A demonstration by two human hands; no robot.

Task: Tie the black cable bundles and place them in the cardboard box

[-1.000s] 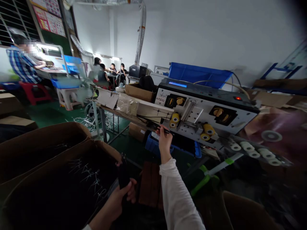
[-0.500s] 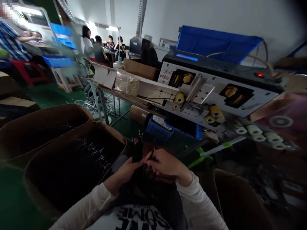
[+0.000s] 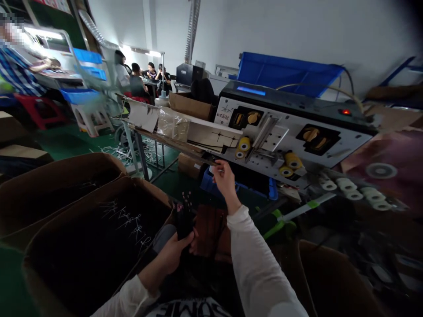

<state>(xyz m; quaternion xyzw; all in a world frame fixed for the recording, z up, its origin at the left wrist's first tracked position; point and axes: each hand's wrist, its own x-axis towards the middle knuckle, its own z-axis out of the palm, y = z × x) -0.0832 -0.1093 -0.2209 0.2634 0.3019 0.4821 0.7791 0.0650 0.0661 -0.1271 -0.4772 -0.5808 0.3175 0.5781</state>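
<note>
My left hand [image 3: 176, 252] is closed around a bundle of dark wires [image 3: 183, 215] that stands upright in front of my lap. My right hand [image 3: 224, 178] is raised to the lower edge of the machine's tray [image 3: 198, 143], fingers pinched at a dark wire end there; what it pinches is too small to make out. The wire-cutting machine [image 3: 291, 132] has yellow rollers [image 3: 244, 144] and a row of white rollers [image 3: 350, 189] at its right.
Two open cardboard boxes [image 3: 82, 229] with dark wire pieces stand at my left. A blue bin [image 3: 241, 185] sits under the machine. A green-and-white bar [image 3: 291, 215] lies at the right. Other people sit at tables at the back left [image 3: 139, 79].
My right hand has gone from my left hand's bundle up to the machine's tray edge. The left hand still holds the bundle low.
</note>
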